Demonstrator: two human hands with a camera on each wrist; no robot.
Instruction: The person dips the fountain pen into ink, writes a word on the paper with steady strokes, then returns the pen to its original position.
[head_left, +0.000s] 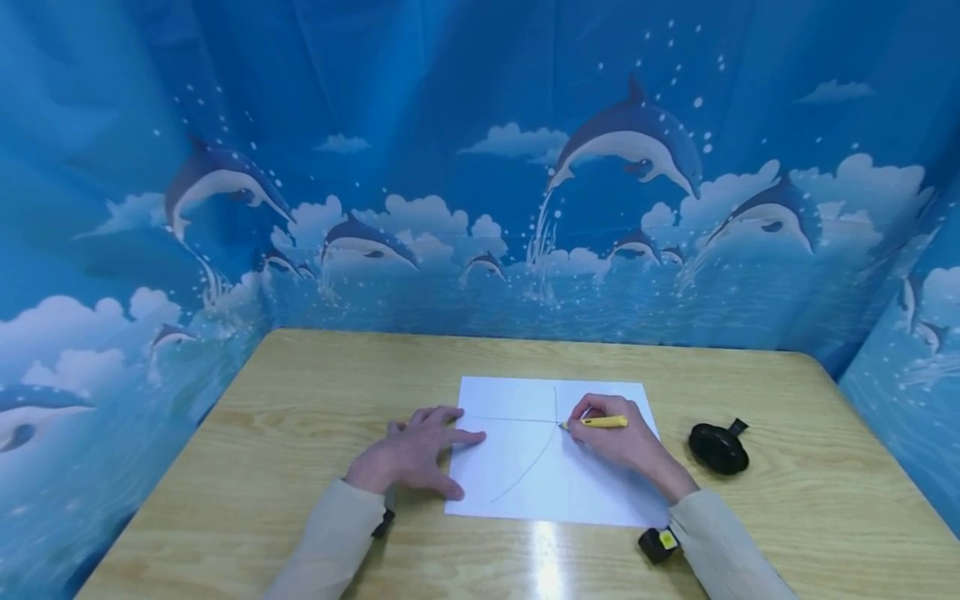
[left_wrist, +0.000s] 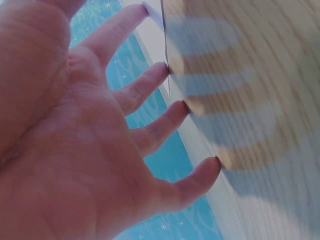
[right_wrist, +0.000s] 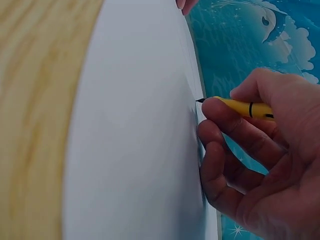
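Observation:
A white sheet of paper (head_left: pixel 525 492) lies on the table, marked with a thin horizontal line and a long curved line that meet right of its middle. My right hand (head_left: pixel 618 433) pinches a yellow pen (head_left: pixel 606 422), its dark tip right where the lines meet. In the right wrist view the pen (right_wrist: pixel 240 107) sits between thumb and fingers, with the other fingers curled beneath. Spread over the paper's left edge is my left hand (head_left: pixel 416 454), fingers extended, fingertips on the sheet and table. The left wrist view shows its fingers (left_wrist: pixel 150 135) apart, fingertips down on the surface.
A small black dish-like object (head_left: pixel 718 449) with a short tab stands on the table right of the paper. Wood-grain tabletop (head_left: pixel 247 450) surrounds the sheet. Behind it hangs a blue curtain (head_left: pixel 450 167) printed with dolphins. Dark devices, one of them a black box (head_left: pixel 658 545), sit at both wrists.

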